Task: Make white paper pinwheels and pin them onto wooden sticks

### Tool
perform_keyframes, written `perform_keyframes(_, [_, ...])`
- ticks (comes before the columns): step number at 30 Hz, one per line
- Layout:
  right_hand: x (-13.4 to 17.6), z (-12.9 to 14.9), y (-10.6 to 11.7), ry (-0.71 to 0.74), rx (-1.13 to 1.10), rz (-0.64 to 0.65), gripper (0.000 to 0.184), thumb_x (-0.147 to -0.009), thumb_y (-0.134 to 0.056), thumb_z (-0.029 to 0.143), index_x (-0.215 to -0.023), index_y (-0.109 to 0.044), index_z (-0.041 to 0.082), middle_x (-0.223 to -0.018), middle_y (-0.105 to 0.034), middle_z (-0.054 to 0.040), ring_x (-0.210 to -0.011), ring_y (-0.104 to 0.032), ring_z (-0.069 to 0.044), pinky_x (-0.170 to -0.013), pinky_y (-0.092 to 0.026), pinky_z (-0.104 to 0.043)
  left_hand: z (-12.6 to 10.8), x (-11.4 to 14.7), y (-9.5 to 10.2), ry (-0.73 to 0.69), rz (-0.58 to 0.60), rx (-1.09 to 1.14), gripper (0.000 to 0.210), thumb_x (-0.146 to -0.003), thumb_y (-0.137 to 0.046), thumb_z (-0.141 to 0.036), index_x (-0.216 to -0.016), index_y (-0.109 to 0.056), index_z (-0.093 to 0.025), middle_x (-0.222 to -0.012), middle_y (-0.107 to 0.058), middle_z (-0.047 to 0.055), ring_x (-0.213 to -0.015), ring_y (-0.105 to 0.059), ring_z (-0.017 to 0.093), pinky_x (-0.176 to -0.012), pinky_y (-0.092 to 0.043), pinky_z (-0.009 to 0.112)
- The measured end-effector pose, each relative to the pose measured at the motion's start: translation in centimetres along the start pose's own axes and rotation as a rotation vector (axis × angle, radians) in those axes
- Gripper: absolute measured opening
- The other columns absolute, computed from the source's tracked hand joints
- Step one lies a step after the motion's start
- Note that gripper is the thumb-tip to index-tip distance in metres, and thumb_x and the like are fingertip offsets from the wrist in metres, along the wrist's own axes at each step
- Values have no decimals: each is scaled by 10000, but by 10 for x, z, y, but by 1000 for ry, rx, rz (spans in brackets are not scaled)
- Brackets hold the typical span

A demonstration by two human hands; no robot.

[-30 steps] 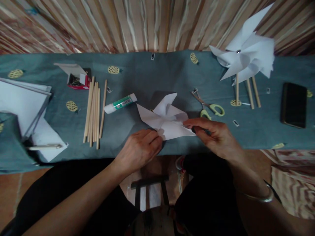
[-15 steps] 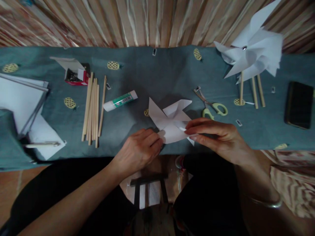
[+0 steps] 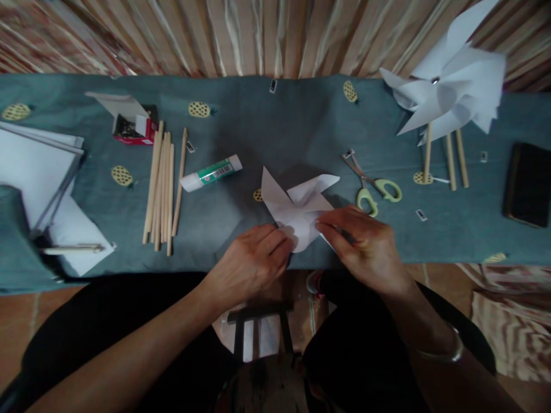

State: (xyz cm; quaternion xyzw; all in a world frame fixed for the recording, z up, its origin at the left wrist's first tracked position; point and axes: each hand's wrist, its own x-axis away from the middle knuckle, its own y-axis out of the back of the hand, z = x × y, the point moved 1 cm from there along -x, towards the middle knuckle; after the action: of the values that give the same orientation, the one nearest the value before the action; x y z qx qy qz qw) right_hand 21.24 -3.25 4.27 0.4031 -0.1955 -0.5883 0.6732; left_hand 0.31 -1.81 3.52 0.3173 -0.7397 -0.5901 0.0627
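Note:
A white paper pinwheel (image 3: 301,215) with folded blades lies near the front edge of the cloth-covered table, between my hands. My left hand (image 3: 258,255) is closed, its fingertips pinching the pinwheel's near left edge. From the right, my right hand (image 3: 361,241) pinches a blade of the same pinwheel between thumb and forefinger, close to the centre. Its other fingers are curled, and the blade is partly hidden behind them. Green-handled scissors (image 3: 365,182) lie just beyond my right hand. To the left rests a glue stick (image 3: 212,173), capped in white.
Several wooden sticks (image 3: 160,192) lie left of the glue stick, by an open red box (image 3: 136,127) of small dark items. White paper sheets (image 3: 38,158) and a pen (image 3: 73,250) are far left. Finished pinwheels on sticks (image 3: 451,86) and a black phone (image 3: 527,184) are at right.
My right hand has moved left, bringing the pinched blade inward toward the pinwheel's centre. My left hand stays on the near left edge, shifted slightly right.

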Motion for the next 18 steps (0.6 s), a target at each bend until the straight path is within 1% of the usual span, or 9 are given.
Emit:
perform_keyframes(3, [2,6,-8,109,174,-31,156,-951,-539,204,-865,-664,169,-842,-719,-45,-812,-645,-195,-795,-477,-334,-3,1,-3,13,-30,43,273,-950,-476,-158,-1196,-554,-73,-1002,-692,110,-908,-651,206,-804,-578,336])
perform_keyframes(6, [4,8,-13,118,304,-62,157,-951,-541,209,-856,-656,162,-840,-717,-51,-808,-631,-200,-792,-453,-335,-4,2,-6,1,-1,116,342,-940,-502,-143,-1278,-515,-93,-1079,-683,109,-1005,-641,211,-874,-576,353])
perform_keyframes(9, [3,8,-17,97,396,-74,174,-954,-541,220,-827,-648,167,-800,-706,-38,-779,-616,-191,-772,-436,-326,-4,2,-8,2,19,168,314,-945,-501,-155,-1252,-550,-111,-1112,-671,114,-1067,-623,222,-910,-571,378])
perform_keyframes(14, [-1,6,-24,97,467,-82,204,-958,-532,224,-798,-648,174,-725,-681,-22,-737,-601,-181,-738,-421,-316,-4,0,-10,45,-6,238,263,-950,-488,-153,-1179,-602,-90,-1073,-669,123,-1014,-626,217,-889,-583,384])
perform_keyframes(18, [0,7,-26,105,482,-88,191,-956,-538,241,-824,-651,164,-750,-690,-34,-745,-604,-185,-732,-416,-316,-5,-1,-14,109,-37,340,260,-939,-499,-130,-1167,-616,-90,-1068,-671,120,-1015,-627,212,-872,-588,370])
